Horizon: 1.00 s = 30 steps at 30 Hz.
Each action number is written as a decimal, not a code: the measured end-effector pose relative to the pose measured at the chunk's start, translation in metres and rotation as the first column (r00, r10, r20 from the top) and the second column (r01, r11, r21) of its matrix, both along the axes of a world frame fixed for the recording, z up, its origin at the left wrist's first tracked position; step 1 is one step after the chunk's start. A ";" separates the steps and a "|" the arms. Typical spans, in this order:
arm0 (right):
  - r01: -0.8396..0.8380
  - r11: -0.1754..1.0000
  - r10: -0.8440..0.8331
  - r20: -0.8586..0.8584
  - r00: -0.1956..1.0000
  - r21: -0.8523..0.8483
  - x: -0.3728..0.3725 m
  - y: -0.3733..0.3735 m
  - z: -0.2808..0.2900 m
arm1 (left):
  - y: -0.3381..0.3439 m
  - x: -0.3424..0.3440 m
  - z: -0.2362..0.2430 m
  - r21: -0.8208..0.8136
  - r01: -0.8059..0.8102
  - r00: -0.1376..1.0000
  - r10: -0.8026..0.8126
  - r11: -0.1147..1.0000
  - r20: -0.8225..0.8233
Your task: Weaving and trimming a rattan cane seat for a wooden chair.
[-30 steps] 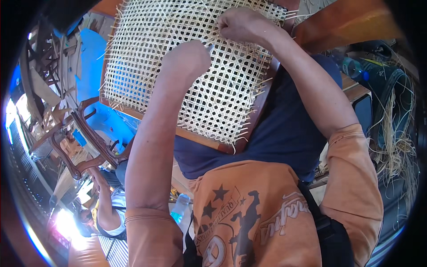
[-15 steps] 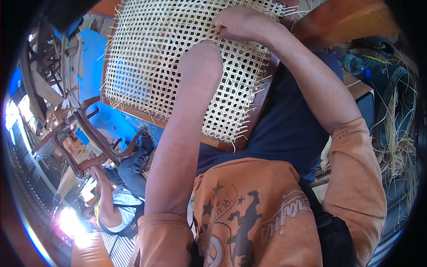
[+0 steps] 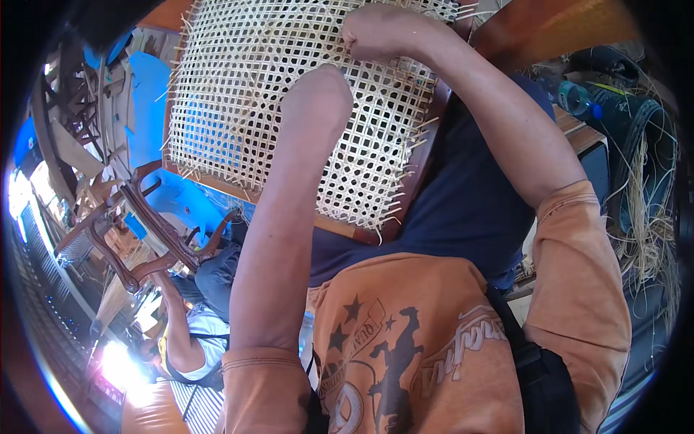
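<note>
Pinching a cane strand, my right hand sits fisted atop woven cane panel; left hand hidden behind weave, grip unclear.

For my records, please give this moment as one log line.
left hand: on woven cane panel | right hand: fist at panel's top | wooden frame: on lap

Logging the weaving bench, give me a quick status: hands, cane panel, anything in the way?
Right hand fisted on the cane panel near its top edge. Left hand hidden behind the panel; left forearm crosses its front. Loose cane ends stick out along the right edge.
</note>
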State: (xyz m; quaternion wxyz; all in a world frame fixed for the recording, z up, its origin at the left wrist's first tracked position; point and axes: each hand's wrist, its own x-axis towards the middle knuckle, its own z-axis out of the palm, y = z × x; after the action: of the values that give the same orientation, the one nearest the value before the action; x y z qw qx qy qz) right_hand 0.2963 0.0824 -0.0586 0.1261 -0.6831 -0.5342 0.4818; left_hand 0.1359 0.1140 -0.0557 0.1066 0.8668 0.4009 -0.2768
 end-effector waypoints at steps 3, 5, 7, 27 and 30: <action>0.056 0.998 -0.056 0.026 0.998 0.001 -0.003 -0.003 0.000 | -0.007 0.001 0.005 0.085 0.072 0.997 -0.074 0.994 0.021; 0.104 0.994 -0.105 0.049 0.993 0.018 -0.005 -0.005 -0.007 | -0.007 0.006 0.011 0.067 -0.013 1.000 0.011 0.998 0.028; -0.046 0.990 0.042 0.027 0.999 0.137 -0.004 -0.005 -0.010 | 0.004 0.018 0.006 0.069 -0.058 0.998 0.060 0.996 -0.031; 0.180 0.808 0.008 -0.316 0.949 0.560 -0.022 0.004 -0.035 | 0.019 -0.015 0.074 0.043 -0.116 0.989 0.119 0.992 -0.085; 0.052 0.952 -0.015 -0.123 0.992 0.301 -0.013 0.000 -0.024 | 0.037 -0.046 0.004 0.034 0.276 0.957 -0.278 0.961 0.088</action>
State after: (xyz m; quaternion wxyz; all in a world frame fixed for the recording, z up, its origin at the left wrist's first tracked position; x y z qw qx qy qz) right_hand 0.2835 0.0825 -0.0828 0.2696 -0.6347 -0.5817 0.4315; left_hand 0.0899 0.1511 -0.0520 0.0756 0.9272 0.2735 -0.2446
